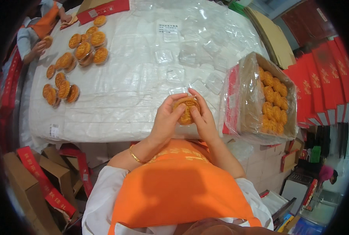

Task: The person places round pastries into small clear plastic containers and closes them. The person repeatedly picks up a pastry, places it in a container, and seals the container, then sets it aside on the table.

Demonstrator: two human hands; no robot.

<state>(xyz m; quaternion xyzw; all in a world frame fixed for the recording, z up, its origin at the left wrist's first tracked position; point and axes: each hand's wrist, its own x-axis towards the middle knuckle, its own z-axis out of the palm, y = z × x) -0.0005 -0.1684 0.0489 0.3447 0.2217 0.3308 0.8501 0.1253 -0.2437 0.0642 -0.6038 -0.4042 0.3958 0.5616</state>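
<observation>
Head view: both hands [167,116] hold a round, embossed mooncake [187,112].

Pastry [187,114] looks rough & embossed, clr trays [164,57] shiny plastic, tbl cover [104,113] wrinkled plastic, apron [174,192] matt cloth.

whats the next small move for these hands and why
Probably carry the round golden-brown patterned cake leftward to the similar golden-brown cakes on the white-sheeted table: the left hand and right hand hold it between them, and cakes like it are gathered there.
</observation>
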